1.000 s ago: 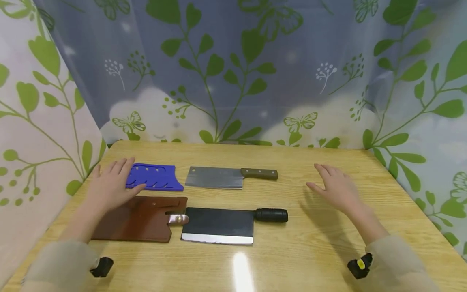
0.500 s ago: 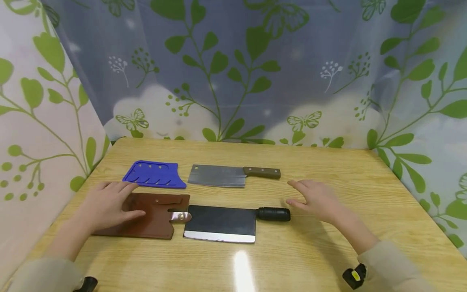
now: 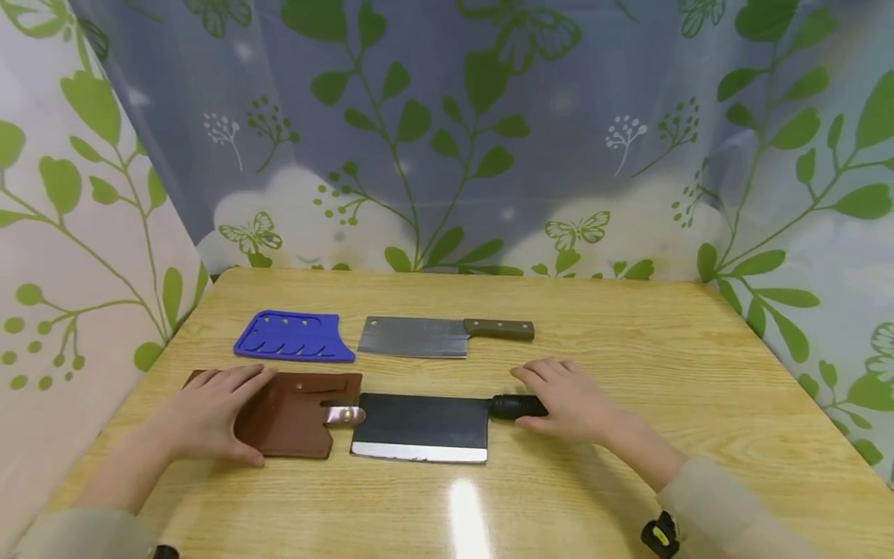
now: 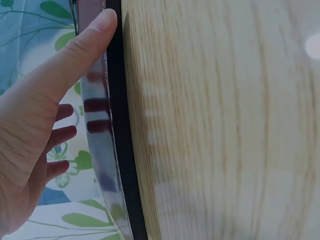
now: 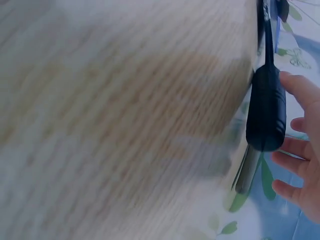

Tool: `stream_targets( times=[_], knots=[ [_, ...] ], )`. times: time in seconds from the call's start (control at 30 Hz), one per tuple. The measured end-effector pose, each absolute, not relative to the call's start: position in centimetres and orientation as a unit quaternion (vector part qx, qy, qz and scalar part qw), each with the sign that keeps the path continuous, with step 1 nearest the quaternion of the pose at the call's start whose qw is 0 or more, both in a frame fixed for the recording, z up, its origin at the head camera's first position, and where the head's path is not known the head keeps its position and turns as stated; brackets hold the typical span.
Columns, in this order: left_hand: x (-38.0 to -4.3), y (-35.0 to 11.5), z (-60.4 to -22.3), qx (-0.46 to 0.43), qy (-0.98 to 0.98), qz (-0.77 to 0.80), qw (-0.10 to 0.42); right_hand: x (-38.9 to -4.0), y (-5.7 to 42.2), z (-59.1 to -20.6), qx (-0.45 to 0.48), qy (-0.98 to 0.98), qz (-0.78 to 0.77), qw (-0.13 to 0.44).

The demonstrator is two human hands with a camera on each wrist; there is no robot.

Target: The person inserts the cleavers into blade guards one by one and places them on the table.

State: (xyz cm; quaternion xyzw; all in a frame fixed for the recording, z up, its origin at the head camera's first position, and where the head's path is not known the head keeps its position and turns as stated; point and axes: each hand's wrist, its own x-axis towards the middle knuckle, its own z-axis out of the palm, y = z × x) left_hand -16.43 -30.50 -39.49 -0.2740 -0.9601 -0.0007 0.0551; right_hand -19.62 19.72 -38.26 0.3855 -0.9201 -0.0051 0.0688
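Note:
A brown leather sheath [image 3: 296, 427] with a snapped strap lies at the left of the table. My left hand [image 3: 206, 411] spreads over its left half, thumb at the near edge and fingertips by the far edge. In the left wrist view, the thumb [image 4: 82, 47] comes right to the sheath's rim, while the other fingers show above its glossy face. To the right lies a black cleaver [image 3: 422, 419] with a bright cutting edge. Over the end of its black handle [image 5: 266, 110] is my right hand [image 3: 576, 407], thumb close beside it and fingers loosely bent.
Behind these lie a blue plastic blade guard [image 3: 296, 338] and a second cleaver [image 3: 412, 338] with a brown riveted handle. They rest on the wooden table [image 3: 628, 341], which leaf-patterned curtains [image 3: 447, 155] enclose at the back and sides.
My left hand has come down and nearer, from beside the blue guard to over the sheath. My right hand has moved leftward and down to the black cleaver's handle.

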Motion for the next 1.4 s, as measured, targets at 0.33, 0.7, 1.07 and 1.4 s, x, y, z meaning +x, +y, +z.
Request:
stream_targets(
  times=[0.33, 0.7, 1.07, 1.4],
  knots=[
    [-16.5, -30.3, -40.1, -0.266, -0.964, -0.012, 0.019, -19.5, 17.8, -38.8, 0.407, -0.913, -0.026, 0.006],
    [-17.6, -29.5, -39.4, -0.282, -0.958, -0.012, -0.041, -19.7, 16.9, -39.6, 0.444, -0.896, 0.006, 0.015],
    [-18.1, -29.2, -39.3, -0.277, -0.959, -0.003, -0.068, -19.6, 17.5, -39.4, 0.444, -0.894, 0.059, -0.010],
    [-17.7, -28.2, -38.4, -0.281, -0.960, -0.015, -0.001, -20.3, 19.2, -38.4, 0.435, -0.892, 0.090, 0.084]
  ],
)
